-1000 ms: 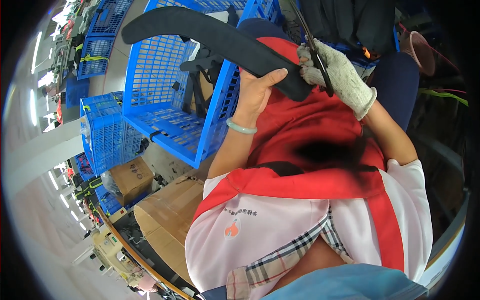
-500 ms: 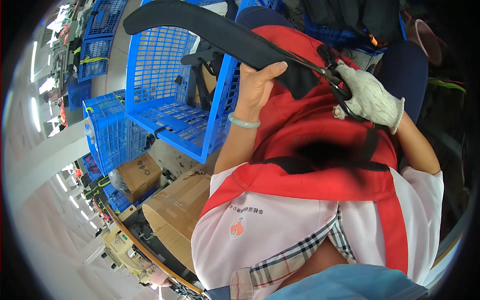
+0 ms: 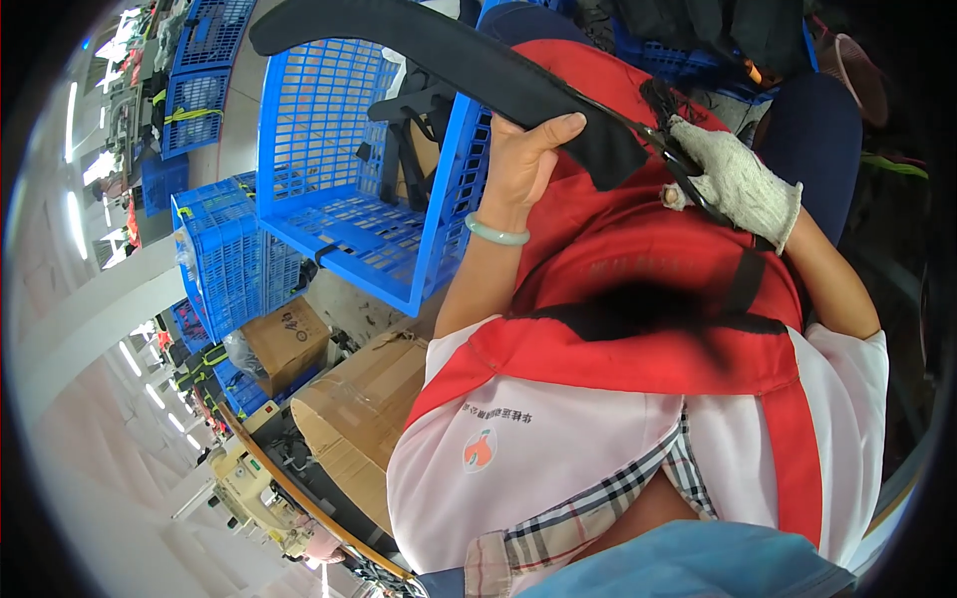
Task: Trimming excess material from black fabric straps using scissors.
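Note:
My bare left hand [image 3: 520, 164], with a pale green bangle at its wrist, grips a long, curved black padded fabric strap [image 3: 429, 62]. The thumb lies on top and the other fingers are hidden underneath. In a white knitted glove, my right hand [image 3: 743, 184] is closed round the dark handles of a pair of scissors [image 3: 680, 161]. Their blades point up and left along the strap's edge, near its squared end. Whether the blades touch the fabric I cannot make out. A tuft of dark threads [image 3: 660, 100] lies on my red apron [image 3: 608, 259] just beyond the scissors.
A blue plastic crate [image 3: 349, 234] with black strap pieces in it stands left of my left arm. Farther left are stacked blue crates [image 3: 234, 264], a cardboard box [image 3: 284, 339] and an open carton [image 3: 354, 414]. Black pieces [image 3: 698, 40] fill another crate ahead.
The strap's squared end has shifted slightly right and looks flatter. The scissors and gloved hand have moved a little up and left. Both hands keep their hold.

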{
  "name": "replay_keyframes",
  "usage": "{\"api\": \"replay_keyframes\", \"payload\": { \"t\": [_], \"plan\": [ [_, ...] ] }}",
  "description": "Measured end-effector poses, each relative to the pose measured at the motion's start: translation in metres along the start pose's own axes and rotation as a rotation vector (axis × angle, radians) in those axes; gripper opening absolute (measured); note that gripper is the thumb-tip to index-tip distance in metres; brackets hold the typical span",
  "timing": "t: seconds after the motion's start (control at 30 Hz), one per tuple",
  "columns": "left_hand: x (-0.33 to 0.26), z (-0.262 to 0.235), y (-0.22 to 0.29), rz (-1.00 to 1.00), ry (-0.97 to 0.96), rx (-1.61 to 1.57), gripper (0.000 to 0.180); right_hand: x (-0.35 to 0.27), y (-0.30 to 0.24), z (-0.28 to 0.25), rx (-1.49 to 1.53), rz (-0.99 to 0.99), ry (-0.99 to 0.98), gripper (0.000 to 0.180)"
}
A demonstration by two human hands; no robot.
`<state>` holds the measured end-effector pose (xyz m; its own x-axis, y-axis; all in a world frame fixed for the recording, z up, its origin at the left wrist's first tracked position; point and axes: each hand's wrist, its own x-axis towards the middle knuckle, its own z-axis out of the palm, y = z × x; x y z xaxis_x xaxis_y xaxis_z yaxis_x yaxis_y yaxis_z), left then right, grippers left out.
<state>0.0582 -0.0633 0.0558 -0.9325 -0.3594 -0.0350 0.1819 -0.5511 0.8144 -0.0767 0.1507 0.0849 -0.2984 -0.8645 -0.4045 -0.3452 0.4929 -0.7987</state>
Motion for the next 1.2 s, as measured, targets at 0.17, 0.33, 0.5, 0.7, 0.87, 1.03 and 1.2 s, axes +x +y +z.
{"api": "replay_keyframes", "payload": {
  "t": [0.17, 0.33, 0.5, 0.7, 0.87, 1.03, 1.2],
  "plan": [
    [-0.001, 0.002, -0.003, -0.003, 0.012, 0.008, 0.036, -0.004, -0.008, 0.008, -0.395, -0.19, 0.222, 0.04],
    [0.0, 0.002, -0.004, 0.022, -0.002, 0.021, 0.035, -0.001, -0.01, 0.005, 0.103, -0.101, 0.054, 0.03],
    [-0.003, 0.003, -0.004, 0.042, -0.026, 0.058, 0.034, 0.006, 0.006, 0.018, 0.946, 0.124, -0.019, 0.025],
    [-0.003, 0.011, 0.009, 0.04, 0.102, -0.077, 0.021, 0.003, 0.005, 0.018, 0.871, 0.077, 0.058, 0.023],
    [-0.002, 0.009, 0.004, 0.066, 0.114, -0.061, 0.019, 0.008, 0.014, 0.023, 0.555, -0.05, 0.076, 0.034],
    [-0.001, 0.005, 0.007, 0.086, 0.109, -0.015, 0.02, -0.001, 0.007, 0.011, -0.235, -0.189, 0.174, 0.061],
    [-0.005, 0.01, 0.0, 0.046, 0.077, -0.011, 0.023, 0.001, 0.004, 0.013, -0.279, -0.192, 0.187, 0.076]
  ]
}}
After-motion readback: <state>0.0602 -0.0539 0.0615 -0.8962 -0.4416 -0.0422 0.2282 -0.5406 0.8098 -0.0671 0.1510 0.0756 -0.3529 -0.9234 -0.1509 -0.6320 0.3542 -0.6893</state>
